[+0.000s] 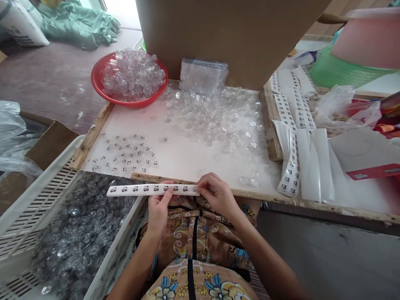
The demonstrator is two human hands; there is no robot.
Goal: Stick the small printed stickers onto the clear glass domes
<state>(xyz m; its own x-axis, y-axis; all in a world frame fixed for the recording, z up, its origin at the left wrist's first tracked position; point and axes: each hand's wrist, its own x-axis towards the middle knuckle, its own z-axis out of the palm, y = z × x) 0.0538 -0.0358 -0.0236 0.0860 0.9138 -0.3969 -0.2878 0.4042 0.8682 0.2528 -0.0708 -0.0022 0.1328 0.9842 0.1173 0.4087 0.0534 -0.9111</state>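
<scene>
A white strip of panda stickers (131,190) lies level across my front, just over the table's near edge. My left hand (161,204) grips the strip near its middle, thumb on top. At the strip's right end, the fingers of my right hand (215,191) are pinched together; whether a sticker is between them is too small to tell. Beyond the strip, several clear discs with panda pictures (128,152) are spread at the left of the white board (187,158). Many plain clear discs (212,116) lie across its middle and right.
A red bowl (103,93) heaped with clear pieces stands at the back left, beside a clear plastic bag (204,75). A white crate (34,216) of dark-marked clear pieces is at lower left. Sticker strips (290,162) are stacked right. A cardboard box (231,37) rises behind.
</scene>
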